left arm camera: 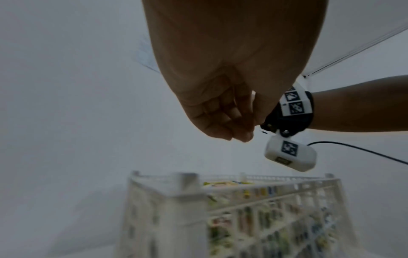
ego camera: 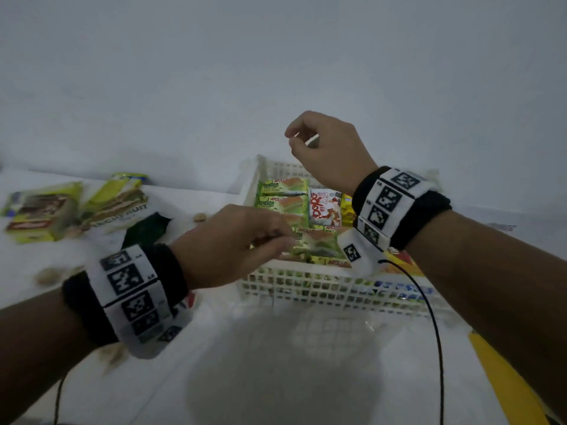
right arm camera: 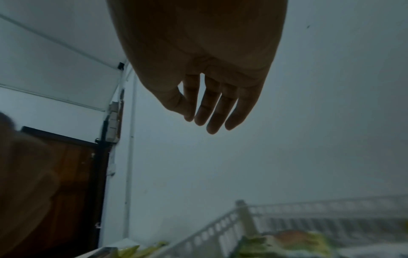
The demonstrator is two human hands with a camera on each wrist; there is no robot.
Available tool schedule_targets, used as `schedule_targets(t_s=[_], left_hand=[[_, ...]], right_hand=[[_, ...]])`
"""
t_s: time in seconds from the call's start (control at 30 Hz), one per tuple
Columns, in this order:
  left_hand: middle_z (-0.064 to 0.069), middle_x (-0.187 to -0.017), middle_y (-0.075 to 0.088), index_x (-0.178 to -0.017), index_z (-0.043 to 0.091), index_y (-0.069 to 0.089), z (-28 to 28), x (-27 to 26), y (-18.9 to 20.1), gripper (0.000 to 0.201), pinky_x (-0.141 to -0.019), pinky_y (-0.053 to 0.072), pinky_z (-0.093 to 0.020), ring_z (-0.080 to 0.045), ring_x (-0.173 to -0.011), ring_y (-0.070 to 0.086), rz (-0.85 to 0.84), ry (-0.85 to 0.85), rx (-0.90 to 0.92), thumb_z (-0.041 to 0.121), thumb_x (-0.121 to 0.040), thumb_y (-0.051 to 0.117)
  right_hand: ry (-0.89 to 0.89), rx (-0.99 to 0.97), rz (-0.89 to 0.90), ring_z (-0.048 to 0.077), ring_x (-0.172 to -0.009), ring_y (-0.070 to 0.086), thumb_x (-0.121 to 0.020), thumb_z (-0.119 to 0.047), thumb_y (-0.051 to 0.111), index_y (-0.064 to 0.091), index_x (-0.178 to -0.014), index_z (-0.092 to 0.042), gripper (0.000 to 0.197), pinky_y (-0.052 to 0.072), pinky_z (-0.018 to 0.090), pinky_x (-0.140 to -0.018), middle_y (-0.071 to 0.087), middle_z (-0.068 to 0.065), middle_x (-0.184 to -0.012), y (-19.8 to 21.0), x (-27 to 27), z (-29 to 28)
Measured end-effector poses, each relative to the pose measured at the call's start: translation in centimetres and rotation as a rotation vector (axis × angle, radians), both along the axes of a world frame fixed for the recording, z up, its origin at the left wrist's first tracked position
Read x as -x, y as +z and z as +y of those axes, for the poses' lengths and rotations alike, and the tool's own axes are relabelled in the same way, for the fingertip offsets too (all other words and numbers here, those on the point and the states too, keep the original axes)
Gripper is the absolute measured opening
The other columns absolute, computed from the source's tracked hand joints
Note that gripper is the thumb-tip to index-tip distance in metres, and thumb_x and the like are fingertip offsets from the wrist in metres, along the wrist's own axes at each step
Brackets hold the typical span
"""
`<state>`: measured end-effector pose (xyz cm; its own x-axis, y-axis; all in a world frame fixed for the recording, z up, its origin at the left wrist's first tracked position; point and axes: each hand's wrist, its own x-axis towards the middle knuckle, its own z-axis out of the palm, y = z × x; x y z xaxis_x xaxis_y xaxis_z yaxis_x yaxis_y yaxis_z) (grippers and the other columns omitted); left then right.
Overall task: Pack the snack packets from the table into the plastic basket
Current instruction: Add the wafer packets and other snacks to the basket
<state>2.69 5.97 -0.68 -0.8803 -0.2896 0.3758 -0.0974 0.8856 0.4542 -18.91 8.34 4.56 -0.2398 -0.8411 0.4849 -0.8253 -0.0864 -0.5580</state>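
Note:
The white plastic basket point(ego camera: 306, 289) stands at centre right and holds several snack packets, among them green Pandan packets point(ego camera: 283, 194) and a red-and-white packet point(ego camera: 325, 208). My left hand point(ego camera: 285, 240) hovers over the basket's left side. Its fingers point(left arm camera: 220, 125) are curled toward the palm and hold nothing I can see. My right hand point(ego camera: 297, 139) is raised above the basket's far rim and is empty. Its fingers point(right arm camera: 212, 108) hang relaxed and nearly straight. More packets lie on the table at the left: a green-and-brown one point(ego camera: 40, 216) and a jackfruit bag point(ego camera: 119, 207).
Small tan snack pieces point(ego camera: 49, 276) lie on the white table near my left wrist. A yellow flat object point(ego camera: 506, 378) sticks out at the lower right. Black cables run down from both wrist bands. A white wall stands close behind the basket point(left arm camera: 183, 185).

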Motion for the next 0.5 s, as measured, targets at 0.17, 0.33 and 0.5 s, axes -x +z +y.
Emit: schedule_targets(t_s=[0.17,0.33,0.5], left_hand=[[0.009,-0.069,0.065,-0.086,0.027,0.069,-4.8,-8.6,0.3,0.030,-0.061,0.049,-0.033,-0.011,-0.063,0.059,-0.049,0.213,0.105,0.050,-0.097,0.054],[0.010,-0.070,0.064,-0.087,0.028,0.071,-11.4,-18.9,-1.1,0.026,-0.064,0.046,-0.031,-0.008,-0.067,0.058,-0.139,0.413,0.089,0.050,-0.096,0.060],[0.012,-0.082,0.065,-0.092,0.025,0.071,-18.5,-28.7,-3.6,0.014,-0.076,0.053,-0.037,-0.010,-0.079,0.062,-0.217,0.506,0.024,0.039,-0.095,0.067]], right_hand=[[0.128,-0.078,-0.069,0.004,-0.084,0.062,-0.093,-0.018,0.054,0.067,-0.110,-0.027,0.023,0.047,0.014,-0.071,0.064,-0.013,-0.100,0.9,-7.7,-3.0],[0.194,-0.136,-0.064,0.007,-0.091,0.060,-0.092,-0.016,0.054,0.065,-0.114,-0.027,0.027,0.046,0.015,-0.070,0.063,-0.008,-0.109,0.3,-17.7,-8.2],[0.214,-0.292,0.012,0.015,-0.095,0.058,-0.092,-0.017,0.056,0.063,-0.117,-0.027,0.028,0.044,0.028,-0.082,0.060,-0.001,-0.114,-3.9,-27.4,-14.8]])
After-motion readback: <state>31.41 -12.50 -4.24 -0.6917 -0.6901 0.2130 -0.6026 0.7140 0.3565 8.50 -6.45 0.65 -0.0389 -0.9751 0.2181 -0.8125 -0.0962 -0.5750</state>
